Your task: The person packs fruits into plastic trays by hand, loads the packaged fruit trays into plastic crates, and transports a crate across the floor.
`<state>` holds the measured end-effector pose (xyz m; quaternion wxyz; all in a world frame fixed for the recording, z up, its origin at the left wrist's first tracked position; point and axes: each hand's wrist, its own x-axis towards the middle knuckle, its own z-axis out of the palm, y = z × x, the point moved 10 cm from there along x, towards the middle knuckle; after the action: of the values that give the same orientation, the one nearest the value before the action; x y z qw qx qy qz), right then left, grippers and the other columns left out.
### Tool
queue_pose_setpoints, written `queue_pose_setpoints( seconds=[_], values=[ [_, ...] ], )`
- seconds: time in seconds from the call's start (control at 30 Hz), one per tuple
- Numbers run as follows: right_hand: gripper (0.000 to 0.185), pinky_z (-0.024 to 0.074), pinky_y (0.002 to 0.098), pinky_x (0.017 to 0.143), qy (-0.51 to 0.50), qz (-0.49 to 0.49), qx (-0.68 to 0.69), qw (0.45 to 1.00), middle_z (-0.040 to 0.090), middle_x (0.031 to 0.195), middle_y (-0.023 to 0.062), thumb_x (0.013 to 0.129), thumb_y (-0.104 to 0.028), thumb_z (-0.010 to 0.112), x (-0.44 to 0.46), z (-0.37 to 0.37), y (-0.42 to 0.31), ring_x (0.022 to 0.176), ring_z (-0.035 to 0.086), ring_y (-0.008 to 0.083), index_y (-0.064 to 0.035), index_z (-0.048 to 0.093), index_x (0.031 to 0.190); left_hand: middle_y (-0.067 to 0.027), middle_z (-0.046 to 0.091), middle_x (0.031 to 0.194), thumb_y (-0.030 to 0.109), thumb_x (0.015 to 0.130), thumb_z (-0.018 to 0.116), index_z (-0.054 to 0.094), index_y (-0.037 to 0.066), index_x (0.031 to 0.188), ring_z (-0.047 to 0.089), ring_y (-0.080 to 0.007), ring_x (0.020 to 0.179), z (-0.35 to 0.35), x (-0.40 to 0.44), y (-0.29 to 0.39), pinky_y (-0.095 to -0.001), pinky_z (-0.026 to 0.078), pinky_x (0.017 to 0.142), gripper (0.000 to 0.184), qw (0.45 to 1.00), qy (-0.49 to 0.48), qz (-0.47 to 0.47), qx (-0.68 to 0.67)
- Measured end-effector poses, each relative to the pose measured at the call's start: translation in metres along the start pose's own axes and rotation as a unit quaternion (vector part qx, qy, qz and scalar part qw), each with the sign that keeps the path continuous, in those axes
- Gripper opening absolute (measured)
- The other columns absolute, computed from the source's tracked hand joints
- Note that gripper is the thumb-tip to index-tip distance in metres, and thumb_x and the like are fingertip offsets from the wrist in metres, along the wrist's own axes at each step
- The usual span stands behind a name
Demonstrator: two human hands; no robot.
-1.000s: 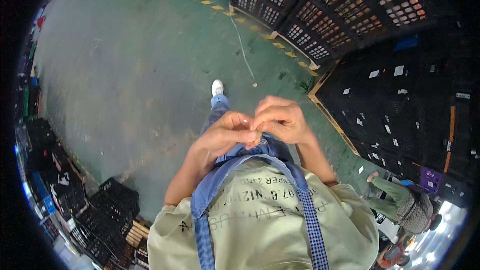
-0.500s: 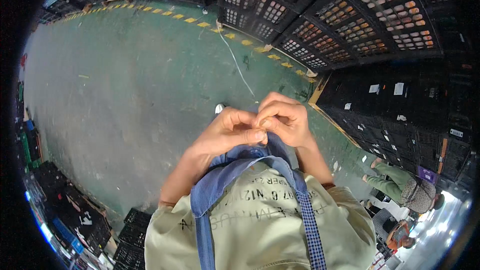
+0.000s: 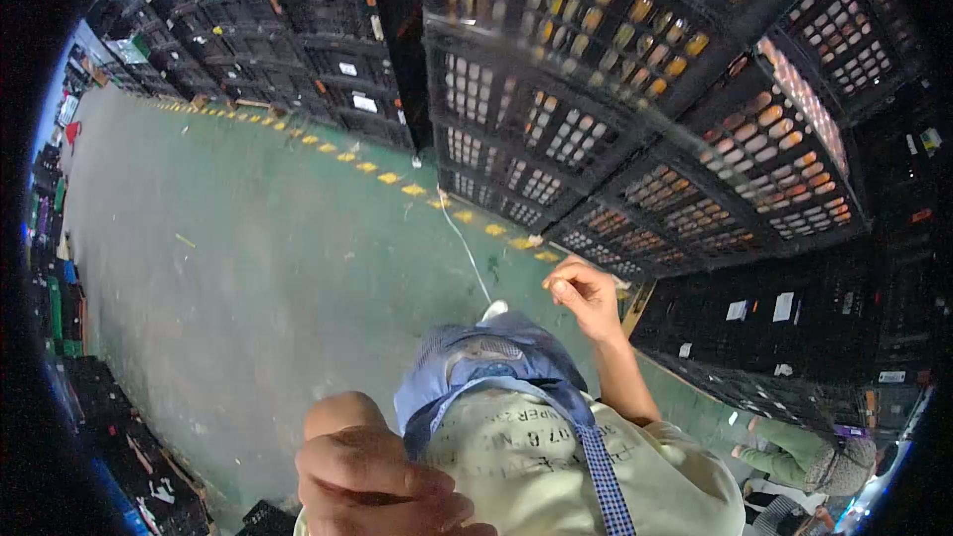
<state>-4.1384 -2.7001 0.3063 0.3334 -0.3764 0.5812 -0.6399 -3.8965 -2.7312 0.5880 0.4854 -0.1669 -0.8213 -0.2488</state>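
Note:
My left hand (image 3: pixel 372 476) is raised close to the camera at the bottom of the view, its fingers curled in. Whatever lies inside it, if anything, is hidden. Farther out, on the right side of my body, my right hand (image 3: pixel 584 296) has its thumb and fingers pinched together; I cannot make out anything between them. Between the hands a blue apron (image 3: pixel 491 345) with a checked strap (image 3: pixel 601 467) hangs over my pale printed shirt (image 3: pixel 536 447). The two hands are well apart, and neither touches the crates.
Stacked black crates (image 3: pixel 635 179), filled with orange and pale items, rise ahead on the right. More black crates (image 3: pixel 328 50) line the back behind yellow floor markings (image 3: pixel 390 178). A white cord (image 3: pixel 465 243) lies on the green floor (image 3: pixel 268 268). A person in green trousers (image 3: pixel 789 452) is at the lower right.
My hands were together in front of the apron and have separated. The left came up towards the camera; the right moved outward. The view has tilted up, showing more of the crates.

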Motion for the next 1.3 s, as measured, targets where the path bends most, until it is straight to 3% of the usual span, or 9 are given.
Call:
queue_pose_setpoints(
  seconds=[0.17, 0.37, 0.57, 0.7, 0.9, 1.0, 1.07, 1.2, 1.3],
  values=[
    [0.019, 0.041, 0.022, 0.056, 0.004, -0.004, -0.043, 0.999, 0.056, 0.081, 0.0053, 0.087, -0.017, 0.062, 0.046, -0.029, 0.0, 0.063, 0.051, 0.0091, 0.0024, 0.064, 0.084, 0.0014, 0.052, 0.089, 0.028, 0.074, 0.067, 0.065, 0.024, 0.102, 0.05, -0.0162, 0.079, 0.003, 0.023, -0.035, -0.0295, 0.046, 0.061, 0.029, 0.995, 0.089, 0.007, 0.032],
    [0.012, 0.0442, 0.0272, 0.063, 0.091, -0.151, -0.265, 0.948, 0.063, 0.075, 0.0054, 0.08, -0.014, 0.064, 0.12, -0.106, -0.125, 0.068, 0.055, 0.0143, -0.0019, 0.066, 0.077, -0.0015, 0.054, 0.071, 0.024, 0.056, 0.068, 0.062, 0.013, 0.063, 0.051, -0.017, 0.061, -0.018, 0.064, -0.097, -0.0276, 0.03, 0.046, 0.014, 0.983, 0.185, 0.0, -0.002],
    [0.008, 0.0386, 0.0205, 0.054, 0.259, -0.347, -0.229, 0.872, 0.058, 0.081, 0.008, 0.084, 0.003, 0.054, 0.135, -0.17, -0.261, 0.059, 0.049, 0.0081, 0.0038, 0.062, 0.082, -0.0032, 0.053, 0.083, 0.026, 0.07, 0.069, 0.068, 0.021, 0.093, 0.052, -0.0207, 0.072, -0.032, 0.076, -0.157, -0.0337, 0.049, 0.058, 0.023, 0.993, 0.111, 0.033, -0.036],
    [0.009, 0.0382, 0.0204, 0.055, 0.32, -0.388, -0.298, 0.811, 0.056, 0.082, 0.0073, 0.086, 0.0, 0.054, 0.137, -0.169, -0.301, 0.059, 0.049, 0.0084, 0.004, 0.061, 0.083, -0.0056, 0.057, 0.085, 0.027, 0.065, 0.072, 0.069, 0.019, 0.089, 0.055, -0.0241, 0.075, -0.051, 0.095, -0.217, -0.0386, 0.051, 0.058, 0.026, 0.993, 0.009, 0.065, -0.102],
    [0.029, 0.0407, 0.0243, 0.088, 0.571, -0.392, -0.341, 0.635, 0.058, 0.108, 0.0076, 0.089, -0.009, 0.059, 0.12, -0.179, -0.359, 0.098, 0.053, 0.0129, 0.0017, 0.056, 0.116, -0.009, 0.049, 0.101, 0.021, 0.072, 0.069, 0.056, 0.008, 0.099, 0.048, -0.0244, 0.088, -0.087, 0.095, -0.332, -0.0346, 0.044, 0.07, 0.032, 0.985, 0.16, 0.008, -0.069],
    [0.047, 0.0367, 0.0313, 0.099, 0.567, -0.355, -0.36, 0.65, 0.047, 0.127, 0.0136, 0.09, -0.017, 0.058, 0.135, -0.229, -0.372, 0.116, 0.046, 0.0193, 0.0028, 0.042, 0.13, -0.0163, 0.038, 0.136, 0.003, 0.075, 0.061, 0.039, -0.004, 0.128, 0.042, -0.0279, 0.122, -0.093, 0.162, -0.401, -0.0417, 0.032, 0.102, 0.057, 0.967, 0.242, -0.008, 0.078],
    [0.052, 0.0303, 0.0314, 0.104, 0.561, -0.33, -0.355, 0.671, 0.045, 0.132, 0.0152, 0.092, -0.024, 0.056, 0.156, -0.25, -0.38, 0.123, 0.041, 0.0213, 0.0036, 0.039, 0.133, -0.0153, 0.038, 0.136, 0.012, 0.075, 0.067, 0.036, -0.002, 0.132, 0.039, -0.0268, 0.124, -0.09, 0.196, -0.456, -0.0406, 0.032, 0.101, 0.068, 0.97, 0.223, -0.052, 0.079],
    [0.053, 0.0377, 0.0274, 0.086, 0.565, -0.207, -0.299, 0.741, 0.054, 0.106, 0.0056, 0.094, -0.047, 0.043, 0.175, -0.324, -0.359, 0.094, 0.048, 0.0142, 0.0009, 0.053, 0.115, -0.0153, 0.046, 0.124, 0.023, 0.085, 0.063, 0.035, 0.0, 0.132, 0.045, -0.0216, 0.113, -0.06, 0.218, -0.551, -0.0324, 0.035, 0.096, 0.06, 0.968, 0.181, -0.172, -0.032],
    [0.043, 0.0414, 0.0259, 0.078, 0.536, -0.322, -0.251, 0.739, 0.057, 0.097, 0.0028, 0.091, -0.036, 0.055, 0.179, -0.307, -0.366, 0.085, 0.051, 0.0121, -0.0006, 0.053, 0.114, -0.0095, 0.056, 0.1, 0.031, 0.088, 0.061, 0.041, -0.001, 0.122, 0.052, -0.0164, 0.091, -0.049, 0.221, -0.559, -0.0282, 0.041, 0.084, 0.051, 0.96, 0.204, -0.186, -0.045]
  ],
)
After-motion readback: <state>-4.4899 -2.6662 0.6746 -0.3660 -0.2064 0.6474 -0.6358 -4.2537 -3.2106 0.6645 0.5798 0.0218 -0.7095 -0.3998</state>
